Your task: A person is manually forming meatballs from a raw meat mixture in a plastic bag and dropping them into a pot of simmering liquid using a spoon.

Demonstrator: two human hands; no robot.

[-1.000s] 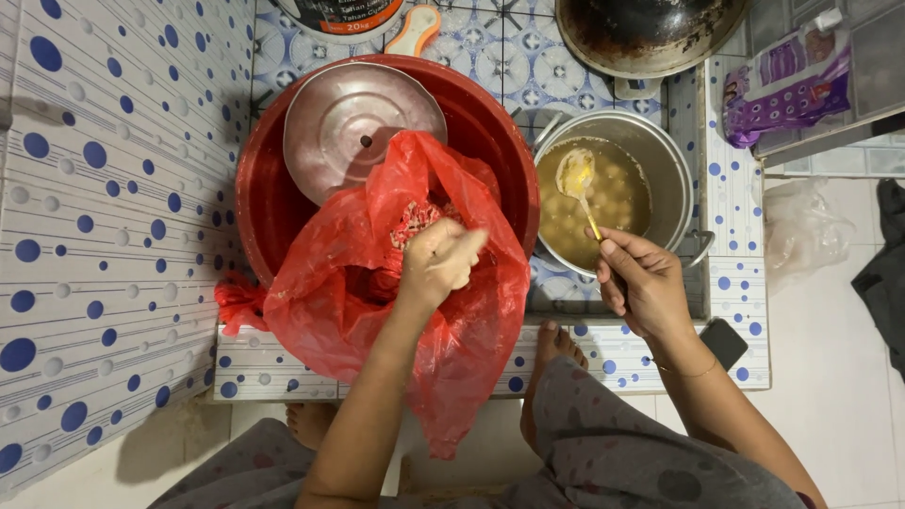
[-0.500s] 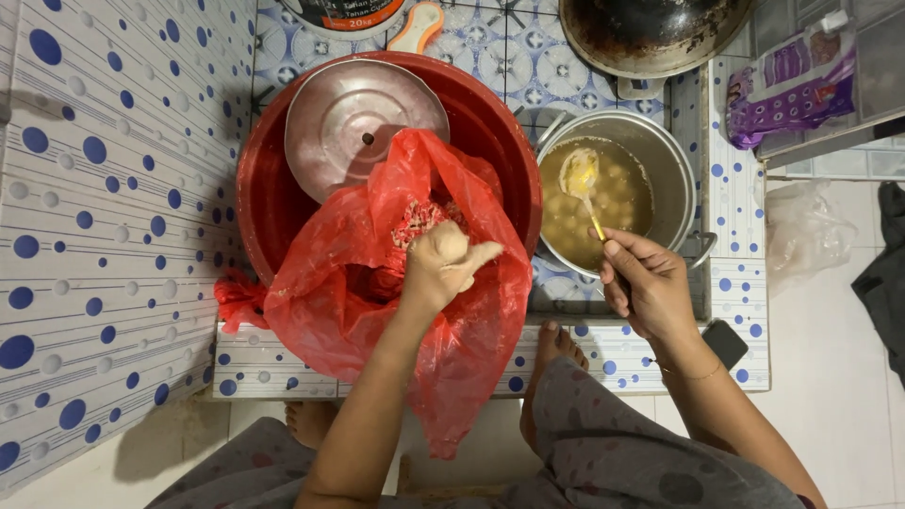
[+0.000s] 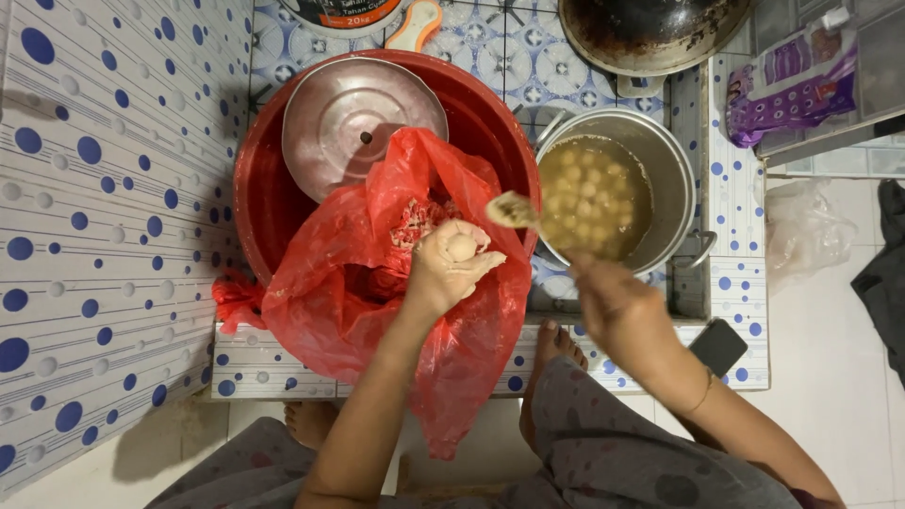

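Observation:
My left hand (image 3: 449, 267) is fisted over a red plastic bag (image 3: 377, 273) of pinkish minced paste (image 3: 419, 219), and a pale round ball (image 3: 461, 247) bulges out between thumb and forefinger. My right hand (image 3: 617, 306) grips a metal spoon (image 3: 517, 211) whose bowl hovers just right of that ball, at the pot's left rim. The steel pot (image 3: 675, 179) holds cloudy broth with several floating pale balls. The bag lies in a big red basin (image 3: 490, 123).
A round metal lid (image 3: 353, 118) rests in the basin. A dark wok (image 3: 641, 33) sits behind the pot, a purple packet (image 3: 792, 80) at the right, a dark phone (image 3: 718, 347) on the tiled ledge. My bare feet (image 3: 551, 349) show below the ledge.
My right hand has lifted the spoon out of the pot's broth and brought it left, next to my left fist. A ball of paste now shows at the top of the left fist.

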